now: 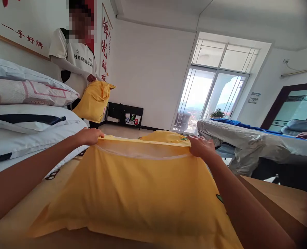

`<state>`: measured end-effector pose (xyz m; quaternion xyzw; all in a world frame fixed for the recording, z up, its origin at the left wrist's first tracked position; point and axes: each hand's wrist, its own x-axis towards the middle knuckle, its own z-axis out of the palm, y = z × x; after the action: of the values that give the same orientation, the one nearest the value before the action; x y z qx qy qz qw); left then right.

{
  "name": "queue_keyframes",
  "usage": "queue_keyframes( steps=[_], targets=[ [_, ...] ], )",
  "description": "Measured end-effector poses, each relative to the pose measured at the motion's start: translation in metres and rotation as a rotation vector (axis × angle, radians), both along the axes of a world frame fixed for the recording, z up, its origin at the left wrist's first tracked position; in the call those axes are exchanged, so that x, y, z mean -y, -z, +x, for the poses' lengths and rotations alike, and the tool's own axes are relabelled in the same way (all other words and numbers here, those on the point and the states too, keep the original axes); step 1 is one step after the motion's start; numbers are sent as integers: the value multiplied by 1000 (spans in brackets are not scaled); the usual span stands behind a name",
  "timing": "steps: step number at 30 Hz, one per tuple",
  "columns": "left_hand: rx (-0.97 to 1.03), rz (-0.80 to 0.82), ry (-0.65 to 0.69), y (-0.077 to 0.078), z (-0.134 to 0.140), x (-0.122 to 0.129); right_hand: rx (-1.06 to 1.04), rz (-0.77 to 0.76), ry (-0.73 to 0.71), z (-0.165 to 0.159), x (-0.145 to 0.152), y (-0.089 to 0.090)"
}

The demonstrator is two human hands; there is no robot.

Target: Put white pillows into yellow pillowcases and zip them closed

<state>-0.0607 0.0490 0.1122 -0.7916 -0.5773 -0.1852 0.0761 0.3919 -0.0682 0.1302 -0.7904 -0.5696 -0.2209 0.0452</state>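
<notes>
Yellow pillowcase (143, 193), edge held by left fingers (97, 134) and right fingers (194, 141), well apart.

The left hand (89, 136) and right hand (200, 144) grip opposite ends of a yellow pillowcase's (143, 186) upper edge, its puffed body nearer than the grip. Left of the grip, pillows (31, 129) are stacked; beyond, a co-worker (82, 62) holds a yellow bundle (96, 100).

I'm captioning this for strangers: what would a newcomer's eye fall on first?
Probably the big yellow pillowcase filling the lower middle, its far edge stretched between the left hand and right hand. Next, the stack of mostly white pillows at the left, and beyond it a person holding another yellow case. The bright window right of centre also stands out.
</notes>
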Motion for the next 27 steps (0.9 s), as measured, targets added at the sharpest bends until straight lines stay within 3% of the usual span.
queue_keyframes(
  steps=[2,6,8,10,14,16,18,21,23,25,27],
  targets=[
    [-54,-56,13,31,2,-1,-74,-13,-20,-3,1,42],
    [-23,-265,91,134,25,17,-220,-169,-77,-25,15,157],
    [-22,-304,93,164,34,24,-227,-192,-82,-28,18,183],
    [-17,-276,92,159,33,20,-207,-167,-84,-21,15,174],
    [37,-105,110,91,13,2,-122,-1,-79,4,5,117],
    [80,-20,103,80,11,0,-96,69,-77,5,5,115],
    [99,-14,97,100,18,4,-138,-18,-75,-3,7,140],
    [60,-124,73,161,36,16,-239,-235,-59,-21,8,197],
    [1,-195,36,187,41,20,-251,-254,-45,-27,6,218],
    [-52,-227,5,183,37,16,-236,-236,-52,-25,4,215],
    [-81,-215,-23,153,28,10,-208,-196,-58,-18,4,193]
  ],
)
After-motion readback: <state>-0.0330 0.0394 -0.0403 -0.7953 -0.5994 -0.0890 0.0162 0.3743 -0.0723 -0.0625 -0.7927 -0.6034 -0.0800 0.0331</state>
